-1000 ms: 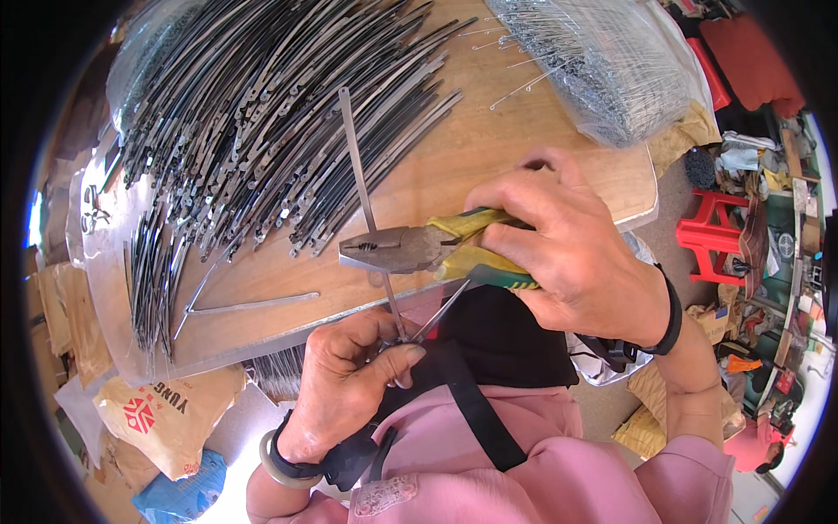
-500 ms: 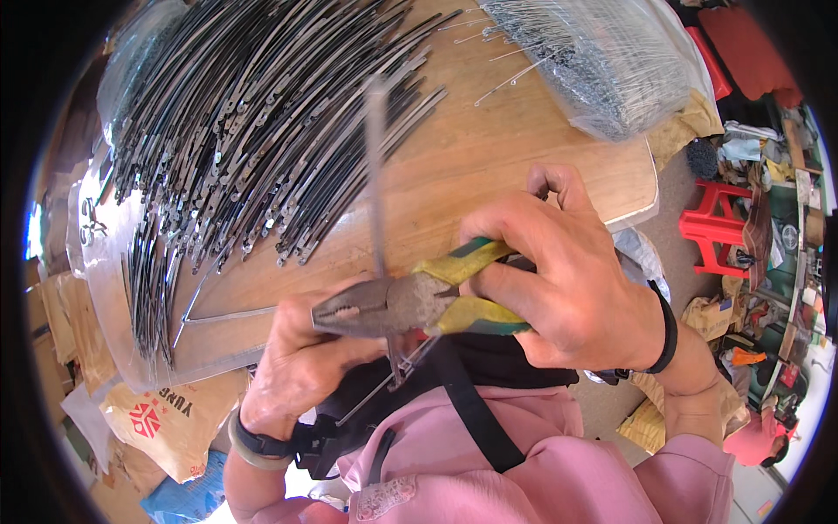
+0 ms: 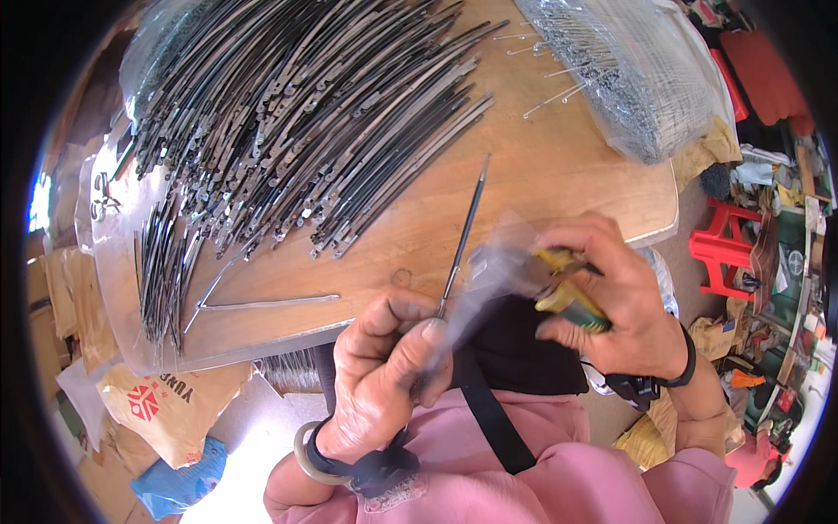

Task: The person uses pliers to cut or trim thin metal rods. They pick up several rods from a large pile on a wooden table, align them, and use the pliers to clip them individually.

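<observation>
My left hand (image 3: pixel 384 367) is closed in front of the table's near edge. Its thumb and fingers pinch a slender dark metal rod (image 3: pixel 465 231), which slants up and to the right to a thin tip. To the right of it, my right hand (image 3: pixel 628 301) grips pliers (image 3: pixel 572 306) with yellow and green handles. The plier head is smeared by motion and points toward my left hand; whether its jaws touch anything, I cannot tell. Beyond my hands lies a large pile of long dark metal strips (image 3: pixel 288 113) with holed ends.
On the wooden table (image 3: pixel 541 175) lie a smaller strip bundle (image 3: pixel 161 271) at left and a loose metal piece (image 3: pixel 271 304) near the front. A clear bag of looped wires (image 3: pixel 628 79) lies at the back right. A red stool (image 3: pixel 724 249) stands right, a paper sack (image 3: pixel 166 402) lower left.
The pliers have swung right, away from over my left hand. My left hand has moved right, and the rod, nearly upright before, now leans right. The view has shifted slightly.
</observation>
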A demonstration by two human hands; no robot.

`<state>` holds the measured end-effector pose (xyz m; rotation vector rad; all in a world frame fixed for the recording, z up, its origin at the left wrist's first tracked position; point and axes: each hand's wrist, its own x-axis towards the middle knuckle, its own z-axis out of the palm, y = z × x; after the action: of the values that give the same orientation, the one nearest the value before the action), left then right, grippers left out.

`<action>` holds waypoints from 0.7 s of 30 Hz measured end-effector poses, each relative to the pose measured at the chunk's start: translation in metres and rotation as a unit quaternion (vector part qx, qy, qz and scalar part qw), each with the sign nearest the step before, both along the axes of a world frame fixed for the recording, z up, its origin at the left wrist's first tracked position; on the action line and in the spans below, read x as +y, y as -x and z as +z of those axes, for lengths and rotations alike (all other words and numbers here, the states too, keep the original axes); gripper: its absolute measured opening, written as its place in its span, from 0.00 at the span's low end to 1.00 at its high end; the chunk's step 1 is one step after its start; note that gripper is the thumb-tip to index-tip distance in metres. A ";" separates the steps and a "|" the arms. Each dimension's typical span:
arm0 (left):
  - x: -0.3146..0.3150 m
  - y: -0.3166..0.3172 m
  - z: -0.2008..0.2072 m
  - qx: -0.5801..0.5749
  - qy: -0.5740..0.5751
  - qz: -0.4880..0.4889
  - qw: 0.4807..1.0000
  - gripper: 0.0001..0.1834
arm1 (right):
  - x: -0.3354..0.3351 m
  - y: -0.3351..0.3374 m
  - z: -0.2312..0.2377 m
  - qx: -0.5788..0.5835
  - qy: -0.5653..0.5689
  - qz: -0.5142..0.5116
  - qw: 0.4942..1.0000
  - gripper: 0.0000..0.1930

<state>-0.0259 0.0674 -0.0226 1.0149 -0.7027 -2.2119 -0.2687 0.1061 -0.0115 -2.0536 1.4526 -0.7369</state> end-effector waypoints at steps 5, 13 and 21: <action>0.003 -0.007 0.000 -0.067 0.133 0.021 0.989 0.05 | 0.002 -0.009 0.006 -0.023 -0.093 0.034 0.995 0.21; 0.001 -0.005 -0.003 -0.144 0.179 0.022 0.973 0.03 | 0.003 -0.020 0.007 0.009 -0.096 0.070 0.993 0.16; -0.005 -0.024 -0.010 -0.177 0.187 0.094 0.962 0.04 | -0.026 -0.041 0.007 0.072 -0.036 0.159 0.984 0.13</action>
<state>-0.0017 0.0624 -0.0326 1.2300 -1.0848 -1.6666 -0.2282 0.0798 -0.0050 -2.2488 1.1625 -0.4071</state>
